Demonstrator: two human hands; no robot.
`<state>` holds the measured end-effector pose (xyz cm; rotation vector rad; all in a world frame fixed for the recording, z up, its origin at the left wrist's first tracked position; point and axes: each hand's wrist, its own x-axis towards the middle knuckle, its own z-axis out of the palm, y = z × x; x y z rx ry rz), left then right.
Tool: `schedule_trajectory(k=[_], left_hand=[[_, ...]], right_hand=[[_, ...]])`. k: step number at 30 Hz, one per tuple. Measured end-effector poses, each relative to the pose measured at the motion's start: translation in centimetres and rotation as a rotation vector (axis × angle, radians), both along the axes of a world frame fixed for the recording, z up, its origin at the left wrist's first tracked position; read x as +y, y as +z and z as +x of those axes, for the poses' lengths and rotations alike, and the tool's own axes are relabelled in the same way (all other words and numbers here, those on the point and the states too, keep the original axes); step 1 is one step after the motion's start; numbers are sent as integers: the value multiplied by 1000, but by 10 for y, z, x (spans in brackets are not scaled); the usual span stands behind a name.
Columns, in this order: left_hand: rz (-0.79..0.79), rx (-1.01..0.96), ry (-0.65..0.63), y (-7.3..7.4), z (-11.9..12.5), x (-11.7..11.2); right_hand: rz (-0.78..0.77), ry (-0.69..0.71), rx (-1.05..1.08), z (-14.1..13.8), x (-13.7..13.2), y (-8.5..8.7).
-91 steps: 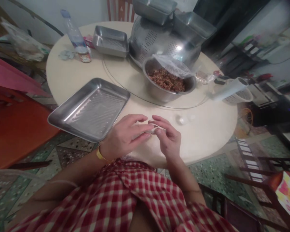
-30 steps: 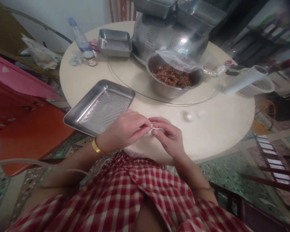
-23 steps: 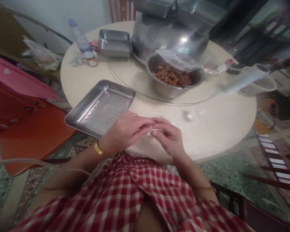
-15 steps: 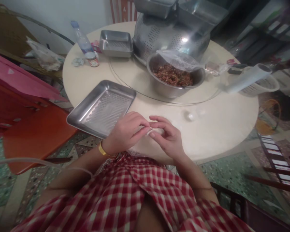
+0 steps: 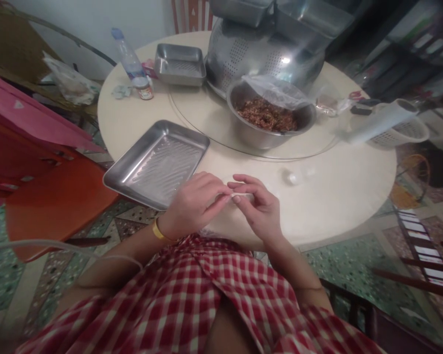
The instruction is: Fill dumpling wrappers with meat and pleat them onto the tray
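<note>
Above the near edge of the table, my left hand and my right hand meet fingertip to fingertip. Between them is a small, thin piece of white dough, mostly covered by the fingers. The left thumb and fingers pinch its left end. The right thumb and curved fingers hold the other side. Just left of my left hand lies a shallow metal tray with a ridged bottom. Beyond the hands stands a metal bowl of brown minced filling, partly covered by clear plastic.
A small white lump lies on the round table at right. Farther back are a large metal colander, a deeper metal tray, a bottle, a jar, a plastic roll and a white basket.
The fingertips have shifted slightly along the dough, which now shows as a thinner edge between them. The whole view has moved a little.
</note>
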<state>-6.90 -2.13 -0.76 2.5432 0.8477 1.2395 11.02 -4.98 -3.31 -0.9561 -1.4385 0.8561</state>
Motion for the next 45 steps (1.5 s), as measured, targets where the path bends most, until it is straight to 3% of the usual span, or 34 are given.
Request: schedule_trajectory(k=[8,21,30,45], left_hand=[[22,35,49,5,2,-3],[-136,-32,21,0,-7,-6],[-412,-88,-31,7,-11,-7],[-230,-88,10,3,-8,-11]], right_hand=[[41,-16,-127,0,-1,1],[9,24,56,2,-1,1],[85,13,-16,5,-4,-2],[48,-9,-180,3,-4,-3]])
